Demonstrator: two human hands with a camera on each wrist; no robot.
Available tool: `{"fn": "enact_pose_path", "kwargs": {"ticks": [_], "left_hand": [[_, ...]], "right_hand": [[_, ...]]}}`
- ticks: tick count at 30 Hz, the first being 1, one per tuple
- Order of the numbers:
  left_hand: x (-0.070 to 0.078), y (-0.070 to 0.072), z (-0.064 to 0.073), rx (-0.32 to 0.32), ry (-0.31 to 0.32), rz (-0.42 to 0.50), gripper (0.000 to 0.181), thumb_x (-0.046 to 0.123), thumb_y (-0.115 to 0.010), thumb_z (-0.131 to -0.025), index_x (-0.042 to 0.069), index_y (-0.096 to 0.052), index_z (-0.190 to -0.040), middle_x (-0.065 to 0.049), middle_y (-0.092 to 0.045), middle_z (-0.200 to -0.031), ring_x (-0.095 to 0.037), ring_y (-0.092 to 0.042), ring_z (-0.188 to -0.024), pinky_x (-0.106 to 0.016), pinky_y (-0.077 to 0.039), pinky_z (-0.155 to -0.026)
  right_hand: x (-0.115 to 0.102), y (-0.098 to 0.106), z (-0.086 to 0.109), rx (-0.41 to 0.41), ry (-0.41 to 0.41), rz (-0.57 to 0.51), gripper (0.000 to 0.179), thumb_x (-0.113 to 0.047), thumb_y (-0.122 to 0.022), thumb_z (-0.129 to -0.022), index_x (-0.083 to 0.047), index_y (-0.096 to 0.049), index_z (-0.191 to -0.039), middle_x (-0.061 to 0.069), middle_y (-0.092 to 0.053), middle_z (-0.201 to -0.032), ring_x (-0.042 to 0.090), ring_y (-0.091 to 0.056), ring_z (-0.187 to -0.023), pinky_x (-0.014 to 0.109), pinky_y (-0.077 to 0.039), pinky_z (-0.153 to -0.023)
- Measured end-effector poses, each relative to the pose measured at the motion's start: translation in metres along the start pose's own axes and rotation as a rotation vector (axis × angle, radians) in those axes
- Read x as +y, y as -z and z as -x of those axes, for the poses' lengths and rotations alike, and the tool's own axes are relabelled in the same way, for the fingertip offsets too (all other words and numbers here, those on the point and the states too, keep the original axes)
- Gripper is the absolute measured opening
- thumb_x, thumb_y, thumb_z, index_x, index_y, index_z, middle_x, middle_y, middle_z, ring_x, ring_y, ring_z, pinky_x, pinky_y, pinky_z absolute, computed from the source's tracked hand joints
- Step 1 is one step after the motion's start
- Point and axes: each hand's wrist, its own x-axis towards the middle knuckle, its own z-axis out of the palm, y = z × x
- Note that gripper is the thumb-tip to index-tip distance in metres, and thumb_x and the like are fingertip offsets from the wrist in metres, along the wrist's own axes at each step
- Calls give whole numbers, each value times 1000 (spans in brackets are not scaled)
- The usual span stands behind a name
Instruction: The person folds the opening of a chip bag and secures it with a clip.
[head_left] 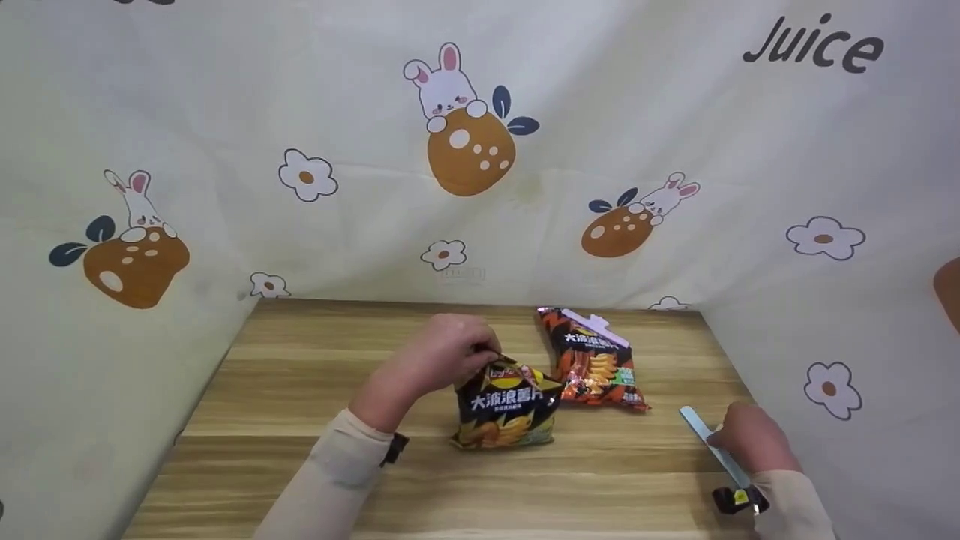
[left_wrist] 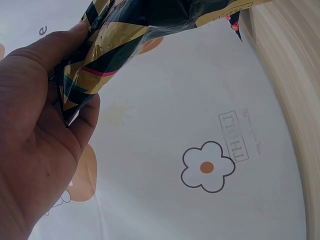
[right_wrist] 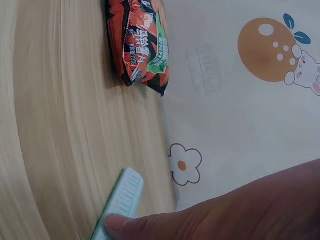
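My left hand (head_left: 448, 351) pinches the top corner of a black and yellow chip bag (head_left: 508, 412), which stands upright near the table's middle. In the left wrist view, thumb and fingers grip the folded edge of that chip bag (left_wrist: 115, 45). At the right, my right hand (head_left: 756, 439) holds a long light blue bag clip (head_left: 696, 424) low over the table. The right wrist view shows the thumb on the ridged face of the bag clip (right_wrist: 125, 192); the other fingers are hidden there.
Behind and right of the black bag lies a red and black chip bag (head_left: 600, 379) with a purple clip (head_left: 598, 325) across its top. A printed cloth (head_left: 360, 240) hangs round the back and sides of the wooden table (head_left: 300, 397).
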Motion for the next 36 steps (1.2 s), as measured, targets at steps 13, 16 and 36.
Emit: {"fn": "enact_pose_path", "kwargs": {"ticks": [13, 16, 36], "left_hand": [[0, -1, 1, -2, 3, 0, 8, 22, -76, -98, 18, -79, -104, 4, -77, -100, -12, -71, -91, -32, -61, -86], [0, -1, 1, 6, -10, -4, 7, 21, -76, -98, 17, -79, -104, 3, -77, -100, -13, -72, -91, -32, -61, -85], [0, 0, 0, 4, -4, 22, 7, 20, -77, -98, 17, -79, -103, 3, -77, -98, -13, -71, -90, -31, -61, -84]], "right_hand": [[-28, 11, -4, 171, 161, -329, 37, -23, -75, -98, 7, -67, -118, 21, -71, -109, 31, -67, -99, 40, -56, -79], [-40, 10, -3, 235, 195, -379, 39, -27, -75, -100, 4, -67, -123, 20, -71, -114, 32, -66, -105, 38, -56, -83], [-111, 2, 9, 291, 371, -478, 26, -22, -80, -96, -6, -73, -115, 7, -74, -106, 20, -65, -97, 25, -54, -79]]}}
